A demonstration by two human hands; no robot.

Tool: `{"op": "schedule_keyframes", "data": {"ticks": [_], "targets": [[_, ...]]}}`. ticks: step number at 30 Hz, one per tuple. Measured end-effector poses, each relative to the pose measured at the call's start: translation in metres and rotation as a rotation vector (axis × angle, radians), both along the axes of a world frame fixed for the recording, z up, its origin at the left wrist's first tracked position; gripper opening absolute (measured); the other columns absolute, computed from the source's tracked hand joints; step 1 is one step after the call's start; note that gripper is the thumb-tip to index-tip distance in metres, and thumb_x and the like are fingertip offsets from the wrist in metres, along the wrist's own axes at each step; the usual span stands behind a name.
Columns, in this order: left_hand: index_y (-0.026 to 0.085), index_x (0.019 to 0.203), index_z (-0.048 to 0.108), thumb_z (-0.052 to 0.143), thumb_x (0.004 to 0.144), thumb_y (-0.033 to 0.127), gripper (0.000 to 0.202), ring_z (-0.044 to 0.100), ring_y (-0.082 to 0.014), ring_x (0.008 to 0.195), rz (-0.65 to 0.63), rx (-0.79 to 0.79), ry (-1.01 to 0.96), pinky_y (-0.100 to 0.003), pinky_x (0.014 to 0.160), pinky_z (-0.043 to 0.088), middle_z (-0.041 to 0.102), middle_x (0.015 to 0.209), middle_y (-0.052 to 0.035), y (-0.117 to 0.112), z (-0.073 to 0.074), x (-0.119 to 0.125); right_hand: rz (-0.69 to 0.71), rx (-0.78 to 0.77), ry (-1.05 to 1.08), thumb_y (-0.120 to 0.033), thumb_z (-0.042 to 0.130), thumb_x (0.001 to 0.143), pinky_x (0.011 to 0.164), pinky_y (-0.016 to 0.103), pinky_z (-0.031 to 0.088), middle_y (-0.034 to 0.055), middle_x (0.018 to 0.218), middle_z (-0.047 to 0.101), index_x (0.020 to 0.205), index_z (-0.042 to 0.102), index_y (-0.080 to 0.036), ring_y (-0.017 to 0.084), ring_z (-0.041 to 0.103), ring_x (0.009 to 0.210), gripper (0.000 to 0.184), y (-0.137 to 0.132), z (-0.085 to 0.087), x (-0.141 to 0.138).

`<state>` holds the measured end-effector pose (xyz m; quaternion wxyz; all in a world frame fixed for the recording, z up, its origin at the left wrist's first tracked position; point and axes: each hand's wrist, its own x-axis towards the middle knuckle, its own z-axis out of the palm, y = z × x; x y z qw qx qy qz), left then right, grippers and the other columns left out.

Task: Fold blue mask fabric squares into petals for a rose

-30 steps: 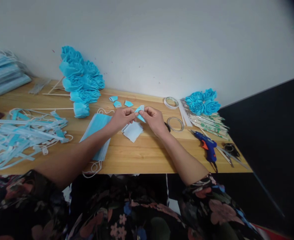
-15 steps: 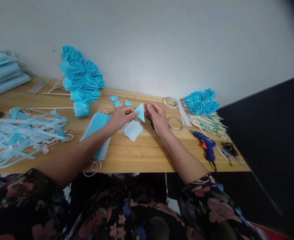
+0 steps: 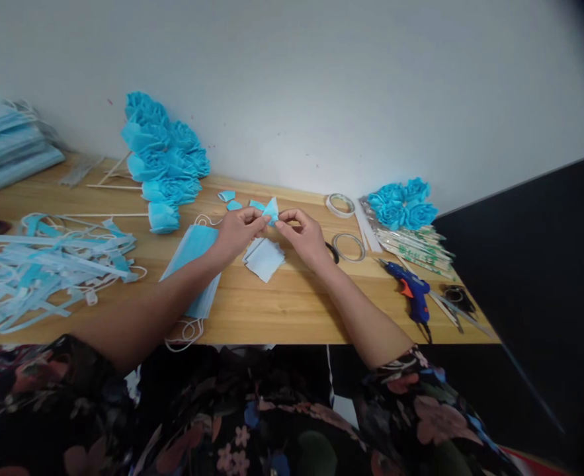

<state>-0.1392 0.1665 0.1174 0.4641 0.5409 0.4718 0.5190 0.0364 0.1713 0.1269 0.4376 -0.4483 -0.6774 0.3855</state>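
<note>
A small folded piece of blue mask fabric [image 3: 272, 209] is pinched between both hands above the middle of the table. My left hand [image 3: 239, 233] grips its left side with thumb and fingers, and my right hand [image 3: 305, 237] pinches it from the right. Just below lies a little stack of pale cut squares [image 3: 264, 259]. Behind my left hand are a few small folded blue pieces [image 3: 227, 196], one partly hidden by the fingers. A blue face mask [image 3: 192, 254] with white ear loops lies under my left forearm.
Blue fabric flowers [image 3: 165, 158] stand at back left, more flowers [image 3: 401, 203] at back right. Cut strips and loops [image 3: 58, 264] heap on the left. Tape rolls [image 3: 340, 205], a glue gun [image 3: 411, 287] and packed sticks [image 3: 415, 246] are on the right.
The right hand has moved left to the fabric piece and now pinches it too. The piece has turned, its point now upward, and looks smaller.
</note>
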Motion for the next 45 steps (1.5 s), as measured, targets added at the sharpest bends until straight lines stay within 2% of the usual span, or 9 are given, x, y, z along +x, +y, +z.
{"op": "schedule_keyframes", "data": {"ticks": [6, 15, 18, 21, 24, 26, 28, 38, 45], "targets": [[0.018, 0.063, 0.059, 0.072, 0.082, 0.032, 0.027, 0.046, -0.0085, 0.051, -0.021, 0.005, 0.019, -0.024, 0.054, 0.038, 0.055, 0.054, 0.0036, -0.0033, 0.0048, 0.0010, -0.003, -0.001, -0.010, -0.044, 0.068, 0.080, 0.065, 0.028, 0.041, -0.0002, 0.080, 0.066, 0.079, 0.063, -0.020, 0.013, 0.051, 0.068, 0.024, 0.0027, -0.0047, 0.0005], [0.018, 0.064, 0.059, 0.071, 0.084, 0.030, 0.026, 0.047, -0.0086, 0.051, -0.011, -0.006, 0.011, -0.023, 0.055, 0.040, 0.055, 0.054, 0.0037, -0.0031, 0.0044, 0.0007, 0.001, 0.009, 0.004, -0.043, 0.069, 0.081, 0.067, 0.028, 0.042, -0.0005, 0.076, 0.065, 0.077, 0.064, -0.020, 0.014, 0.052, 0.069, 0.024, 0.0051, -0.0071, 0.0015], [0.018, 0.064, 0.059, 0.067, 0.085, 0.026, 0.024, 0.048, -0.0086, 0.052, -0.011, -0.009, 0.022, -0.023, 0.056, 0.040, 0.057, 0.056, 0.0033, -0.0042, 0.0070, 0.0010, 0.017, -0.027, 0.105, -0.050, 0.071, 0.082, 0.072, 0.029, 0.045, 0.0004, 0.084, 0.068, 0.092, 0.069, -0.021, 0.014, 0.056, 0.075, 0.031, 0.0065, -0.0060, 0.0027], [0.018, 0.063, 0.059, 0.066, 0.085, 0.025, 0.024, 0.049, -0.0087, 0.053, -0.038, 0.002, 0.049, -0.023, 0.056, 0.040, 0.058, 0.058, 0.0026, -0.0054, 0.0083, 0.0007, 0.059, -0.107, 0.194, -0.059, 0.074, 0.079, 0.073, 0.029, 0.045, 0.0003, 0.085, 0.068, 0.109, 0.070, -0.021, 0.015, 0.057, 0.077, 0.048, 0.0069, -0.0045, 0.0030], [0.018, 0.062, 0.059, 0.066, 0.084, 0.026, 0.024, 0.049, -0.0091, 0.054, -0.065, 0.020, 0.083, -0.023, 0.055, 0.038, 0.059, 0.058, 0.0019, -0.0059, 0.0069, 0.0002, 0.096, -0.144, 0.195, -0.061, 0.077, 0.074, 0.069, 0.028, 0.041, -0.0009, 0.078, 0.064, 0.093, 0.071, -0.020, 0.014, 0.052, 0.072, 0.046, 0.0067, -0.0061, 0.0019], [0.018, 0.062, 0.059, 0.067, 0.083, 0.027, 0.024, 0.050, -0.0095, 0.054, -0.065, 0.026, 0.106, -0.023, 0.055, 0.038, 0.059, 0.058, 0.0015, -0.0062, 0.0056, 0.0002, 0.086, -0.138, 0.173, -0.058, 0.078, 0.073, 0.064, 0.028, 0.036, -0.0030, 0.070, 0.057, 0.080, 0.067, -0.020, 0.012, 0.046, 0.066, 0.041, 0.0066, -0.0085, 0.0012], [0.017, 0.063, 0.060, 0.068, 0.083, 0.028, 0.024, 0.050, -0.0097, 0.055, -0.067, 0.022, 0.112, -0.023, 0.054, 0.039, 0.060, 0.058, 0.0012, -0.0065, 0.0050, 0.0006, 0.057, -0.120, 0.157, -0.055, 0.077, 0.075, 0.062, 0.027, 0.031, -0.0046, 0.065, 0.050, 0.074, 0.063, -0.020, 0.011, 0.040, 0.062, 0.038, 0.0066, -0.0100, 0.0008], [0.017, 0.070, 0.063, 0.058, 0.092, 0.028, 0.024, 0.052, -0.0083, 0.051, -0.023, -0.051, -0.058, -0.022, 0.052, 0.041, 0.062, 0.061, 0.0004, -0.0058, 0.0090, 0.0009, -0.018, -0.081, 0.141, -0.057, 0.072, 0.078, 0.061, 0.028, 0.027, -0.0049, 0.065, 0.045, 0.073, 0.059, -0.020, 0.011, 0.035, 0.063, 0.039, 0.0062, -0.0055, 0.0029], [0.018, 0.067, 0.060, 0.068, 0.084, 0.026, 0.020, 0.049, -0.0077, 0.051, -0.070, -0.045, -0.035, -0.022, 0.053, 0.041, 0.059, 0.058, 0.0024, -0.0064, 0.0077, 0.0016, 0.003, -0.092, 0.140, -0.062, 0.073, 0.076, 0.061, 0.027, 0.029, -0.0047, 0.066, 0.046, 0.074, 0.060, -0.021, 0.011, 0.036, 0.063, 0.043, 0.0072, -0.0083, 0.0019]]}}
